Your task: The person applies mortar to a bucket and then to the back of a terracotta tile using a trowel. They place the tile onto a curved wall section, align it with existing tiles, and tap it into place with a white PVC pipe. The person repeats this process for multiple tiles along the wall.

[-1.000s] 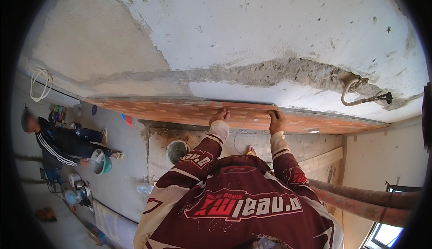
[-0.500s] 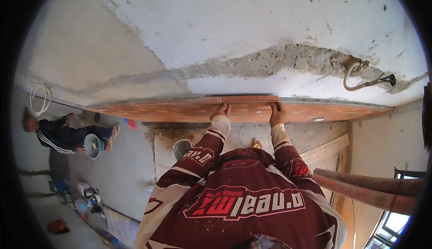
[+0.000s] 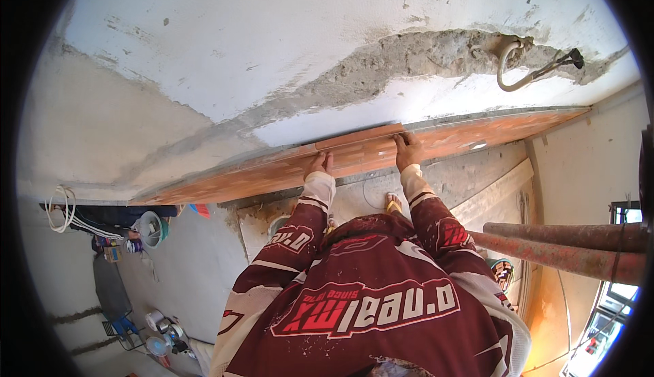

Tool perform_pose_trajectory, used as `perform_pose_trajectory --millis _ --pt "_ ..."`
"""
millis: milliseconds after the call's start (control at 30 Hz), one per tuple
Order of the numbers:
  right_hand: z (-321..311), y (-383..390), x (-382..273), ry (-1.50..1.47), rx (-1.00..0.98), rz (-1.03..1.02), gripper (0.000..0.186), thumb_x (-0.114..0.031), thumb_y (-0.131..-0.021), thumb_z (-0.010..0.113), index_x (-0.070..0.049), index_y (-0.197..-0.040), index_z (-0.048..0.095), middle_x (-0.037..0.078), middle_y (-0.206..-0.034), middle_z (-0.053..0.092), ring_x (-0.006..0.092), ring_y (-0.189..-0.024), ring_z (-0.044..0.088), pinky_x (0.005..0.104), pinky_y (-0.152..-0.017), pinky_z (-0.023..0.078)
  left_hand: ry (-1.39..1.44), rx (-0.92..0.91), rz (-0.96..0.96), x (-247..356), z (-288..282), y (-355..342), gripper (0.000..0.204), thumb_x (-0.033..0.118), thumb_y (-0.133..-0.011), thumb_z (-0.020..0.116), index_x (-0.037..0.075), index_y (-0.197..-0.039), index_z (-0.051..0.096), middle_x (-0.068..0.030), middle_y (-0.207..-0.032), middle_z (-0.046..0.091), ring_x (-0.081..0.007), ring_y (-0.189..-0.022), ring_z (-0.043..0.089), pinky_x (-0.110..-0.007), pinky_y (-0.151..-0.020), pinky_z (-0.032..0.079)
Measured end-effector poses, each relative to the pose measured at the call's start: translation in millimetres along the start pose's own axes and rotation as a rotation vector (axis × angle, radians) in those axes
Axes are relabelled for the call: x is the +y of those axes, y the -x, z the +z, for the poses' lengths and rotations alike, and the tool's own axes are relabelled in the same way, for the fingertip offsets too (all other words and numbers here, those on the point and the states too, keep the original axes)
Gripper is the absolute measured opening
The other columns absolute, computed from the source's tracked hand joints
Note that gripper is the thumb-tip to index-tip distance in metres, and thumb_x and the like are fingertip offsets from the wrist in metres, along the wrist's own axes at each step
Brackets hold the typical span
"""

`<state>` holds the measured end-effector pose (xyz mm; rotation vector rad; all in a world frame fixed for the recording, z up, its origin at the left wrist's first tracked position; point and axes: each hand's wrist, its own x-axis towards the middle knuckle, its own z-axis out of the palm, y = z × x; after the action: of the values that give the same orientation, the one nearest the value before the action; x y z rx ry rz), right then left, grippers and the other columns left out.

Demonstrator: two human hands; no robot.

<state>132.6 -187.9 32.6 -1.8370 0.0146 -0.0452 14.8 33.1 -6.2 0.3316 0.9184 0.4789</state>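
My left hand [image 3: 320,163] and my right hand [image 3: 407,148] both grip the edge of a terracotta tile [image 3: 362,136], one near each end, with fingers curled over it. The tile sits in the top row of a long terracotta-tiled band [image 3: 460,136] along the plastered wall [image 3: 225,50], where a thin line runs along the row. Above it, a rough grey chase crosses the plaster, with a bent pale conduit [image 3: 504,70] sticking out.
A coiled white cable [image 3: 60,213] hangs at left. A person in dark clothing [image 3: 102,221], mostly hidden, holds a teal bucket [image 3: 155,234] beyond it, near tools and containers [image 3: 160,336]. Two rusty red poles [image 3: 558,247] lie at right by a window [image 3: 606,322].
My view has turned, so the tiled band slants up to the right. My hands remain on the tile. The other person now appears higher relative to the band and is largely hidden.
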Motion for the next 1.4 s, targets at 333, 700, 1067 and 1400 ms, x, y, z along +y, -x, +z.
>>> perform_pose_trajectory --millis 333,700,1067,1400 --pt "-6.6 0.3 -6.2 0.072 -0.026 0.045 0.022 -0.017 -0.082 0.065 -0.001 -0.097 0.067 0.015 -0.09 0.068 0.0258 -0.085 0.066 0.0329 -0.077 0.049 -0.017 0.09 0.008 2.6 13.8 11.2 0.02 -0.001 -0.084 0.063 -0.008 -0.101 0.056 -0.0152 -0.102 0.061 -0.0289 -0.096 0.062 -0.03 -0.083 0.058" --pt "-3.9 -6.3 21.5 0.011 0.004 0.012 0.018 -0.011 -0.084 0.062 0.0 -0.097 0.066 0.011 -0.086 0.069 0.0172 -0.08 0.065 0.0283 -0.075 0.049 -0.126 0.003 0.007 4.7 6.3 5.2 0.021 0.004 -0.086 0.062 -0.009 -0.101 0.055 -0.0168 -0.102 0.061 -0.029 -0.098 0.062 -0.031 -0.089 0.055" --pt "-10.1 -2.3 4.9 0.032 0.014 0.034 0.02 -0.015 -0.082 0.063 -0.001 -0.095 0.068 0.012 -0.084 0.069 0.0194 -0.076 0.066 0.03 -0.071 0.05 -0.15 -0.033 -0.002 7.8 8.6 11.2 0.021 0.008 -0.089 0.06 -0.007 -0.102 0.055 -0.0171 -0.104 0.061 -0.0276 -0.1 0.061 -0.032 -0.092 0.053" --pt "-11.3 1.2 -5.8 0.044 0.002 0.049 0.021 -0.018 -0.083 0.064 -0.001 -0.095 0.068 0.014 -0.083 0.069 0.0214 -0.076 0.066 0.0309 -0.071 0.05 -0.137 -0.045 0.002 9.4 8.0 11.0 0.021 0.008 -0.089 0.06 -0.008 -0.102 0.055 -0.0169 -0.103 0.061 -0.0277 -0.1 0.061 -0.032 -0.092 0.054"
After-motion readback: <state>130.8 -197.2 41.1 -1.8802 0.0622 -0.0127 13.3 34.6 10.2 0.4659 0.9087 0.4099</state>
